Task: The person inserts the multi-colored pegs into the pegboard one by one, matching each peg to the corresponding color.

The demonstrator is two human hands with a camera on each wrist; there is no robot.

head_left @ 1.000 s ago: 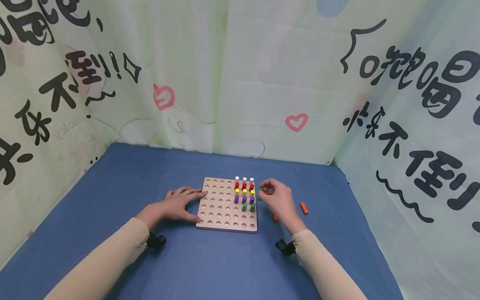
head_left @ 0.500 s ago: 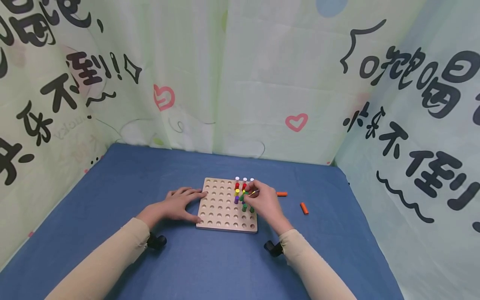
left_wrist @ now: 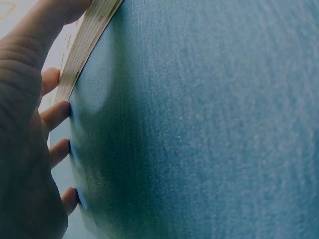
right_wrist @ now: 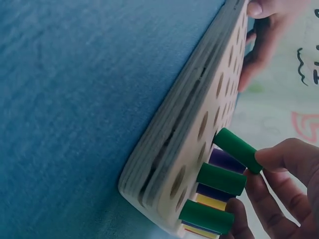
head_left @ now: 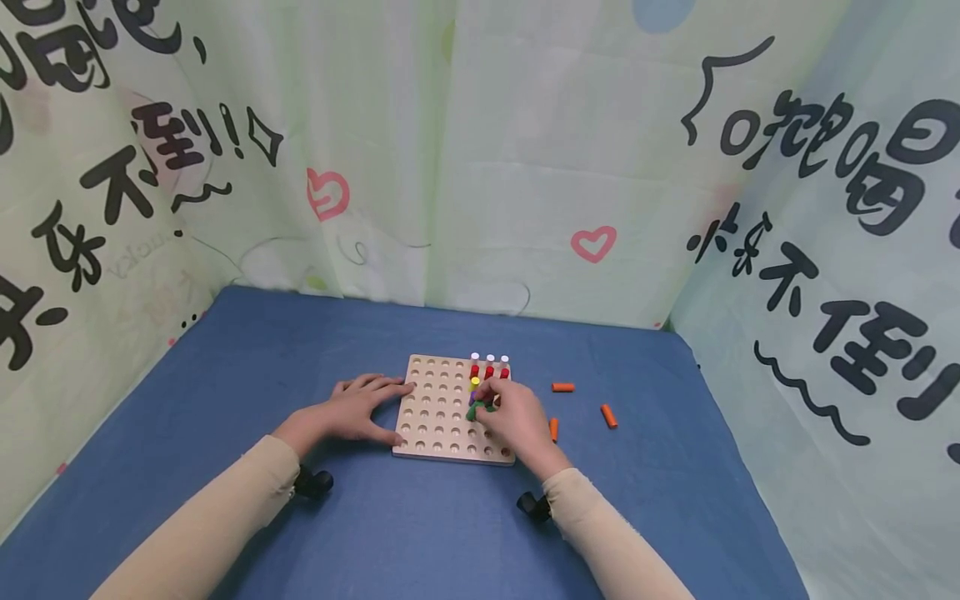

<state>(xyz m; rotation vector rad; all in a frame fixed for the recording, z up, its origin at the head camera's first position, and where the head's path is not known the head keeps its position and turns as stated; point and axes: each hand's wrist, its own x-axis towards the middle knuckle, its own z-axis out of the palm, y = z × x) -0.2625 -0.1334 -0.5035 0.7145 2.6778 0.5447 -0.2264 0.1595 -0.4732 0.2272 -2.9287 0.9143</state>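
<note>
A wooden pegboard (head_left: 431,421) with rows of round holes lies on the blue cloth. My left hand (head_left: 358,410) rests against its left edge with spread fingers; the thumb (left_wrist: 47,22) touches the board's side. Between thumb and fingertips, my right hand (head_left: 519,418) pinches a green peg (right_wrist: 238,148). That peg is tilted, its lower end at a hole beside a standing green peg (right_wrist: 222,178). Another green peg (right_wrist: 206,216) stands further along the same row. Behind are purple pegs (right_wrist: 227,160) and a yellow peg (head_left: 475,383), partly hidden by the right hand.
Red pegs (head_left: 489,372) and white pegs (head_left: 490,359) stand in the board's far right rows. On the cloth right of the board lie three orange pegs, one sideways (head_left: 562,387), one slanted (head_left: 608,416) and one near the right wrist (head_left: 553,428). Printed curtains surround the table.
From beside the board's right edge, my right hand has moved left over it with the green peg, down to the green row. The left hand has stayed in place.
</note>
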